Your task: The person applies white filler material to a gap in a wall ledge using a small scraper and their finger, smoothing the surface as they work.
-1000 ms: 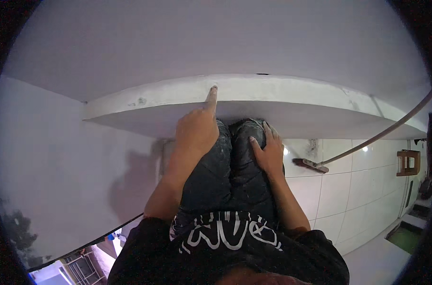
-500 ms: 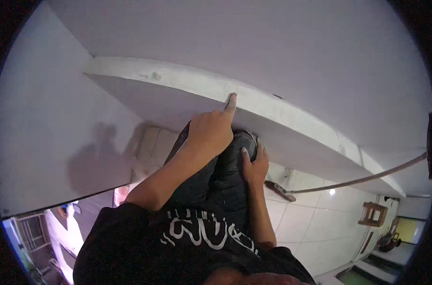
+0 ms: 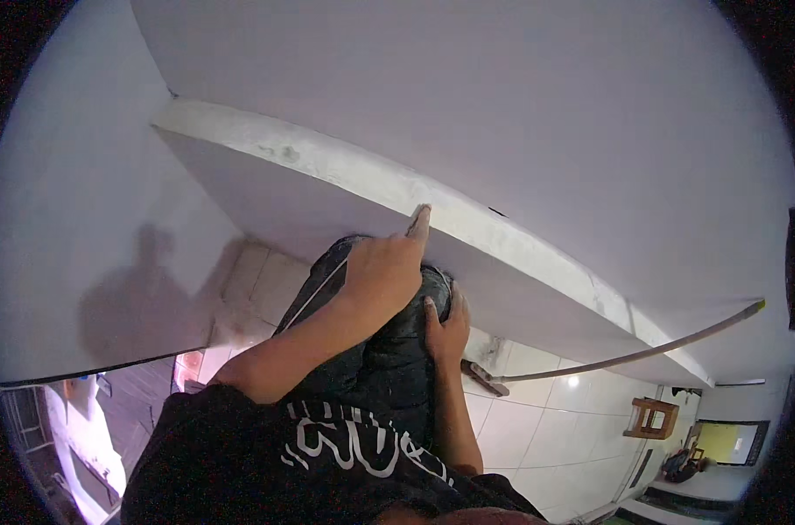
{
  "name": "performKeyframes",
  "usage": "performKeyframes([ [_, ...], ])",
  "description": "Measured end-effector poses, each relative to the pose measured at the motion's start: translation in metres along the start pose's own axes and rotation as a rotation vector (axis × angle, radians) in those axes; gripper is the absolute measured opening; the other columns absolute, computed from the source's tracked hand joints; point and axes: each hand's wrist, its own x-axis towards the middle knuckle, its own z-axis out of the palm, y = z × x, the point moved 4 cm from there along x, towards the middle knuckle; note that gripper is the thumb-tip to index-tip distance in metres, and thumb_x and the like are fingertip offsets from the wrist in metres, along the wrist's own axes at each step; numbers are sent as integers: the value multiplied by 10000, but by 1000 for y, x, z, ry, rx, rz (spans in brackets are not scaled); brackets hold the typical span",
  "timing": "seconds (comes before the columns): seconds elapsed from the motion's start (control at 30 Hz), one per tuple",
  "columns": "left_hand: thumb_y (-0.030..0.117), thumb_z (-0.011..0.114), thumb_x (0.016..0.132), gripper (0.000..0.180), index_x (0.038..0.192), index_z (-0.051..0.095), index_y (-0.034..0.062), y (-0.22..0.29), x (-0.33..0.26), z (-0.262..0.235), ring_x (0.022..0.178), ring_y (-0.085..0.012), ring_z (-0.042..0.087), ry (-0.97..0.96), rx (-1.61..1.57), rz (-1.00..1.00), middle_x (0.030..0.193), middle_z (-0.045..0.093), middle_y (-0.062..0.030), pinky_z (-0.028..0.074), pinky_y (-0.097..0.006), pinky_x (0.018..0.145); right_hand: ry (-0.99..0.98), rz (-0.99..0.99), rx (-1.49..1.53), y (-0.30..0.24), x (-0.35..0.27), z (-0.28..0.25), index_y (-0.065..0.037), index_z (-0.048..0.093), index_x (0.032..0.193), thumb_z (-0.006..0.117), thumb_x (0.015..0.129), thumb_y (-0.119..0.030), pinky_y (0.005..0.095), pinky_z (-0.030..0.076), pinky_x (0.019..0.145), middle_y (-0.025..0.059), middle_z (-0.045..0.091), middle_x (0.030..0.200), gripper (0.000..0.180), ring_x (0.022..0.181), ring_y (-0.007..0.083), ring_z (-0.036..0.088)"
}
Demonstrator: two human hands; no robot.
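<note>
1. Our left hand (image 3: 381, 273) is mostly curled, with only the forefinger stretched out; its tip presses on the front edge of a white ledge (image 3: 345, 171). It grips nothing that we can make out, though a thin pale line runs along the wrist and we cannot tell what it is.
2. Our right hand (image 3: 445, 328) lies flat and loosely spread on our knee, in dark trousers (image 3: 388, 350), holding nothing.
3. The ledge sits just ahead of our knees, against a white wall (image 3: 502, 96). Its long axis runs from the upper left down to the lower right, where it ends near the wall's far corner.
4. Below the ledge, pale floor tiles (image 3: 537, 420) spread out to the right. A long-handled tool (image 3: 607, 359) leans there, its head on the tiles just beside our right hand, its handle rising right.
5. A small wooden stool (image 3: 649, 417) stands well apart, further right.
6. Left of us, a plain white wall (image 3: 73, 219) closes in.
</note>
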Motion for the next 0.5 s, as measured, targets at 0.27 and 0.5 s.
performKeyframes([
  [0.27,88,551,863,733,1559,320,84,-12,25,7,825,-381,717,137,-23,82,902,720,-219,576,-498,743,-30,-11,17,-5,1,2,-12,445,1463,642,937,-445,491,358,1124,243,482,1462,709,1361,420,440],
  [0.5,80,575,843,742,1545,336,53,1,-1,-2,821,-387,714,-32,-44,-7,901,718,-236,579,-477,756,-11,-14,-19,-4,-1,0,-17,447,1463,644,942,-419,492,369,1119,253,492,1450,686,1345,438,455],
])
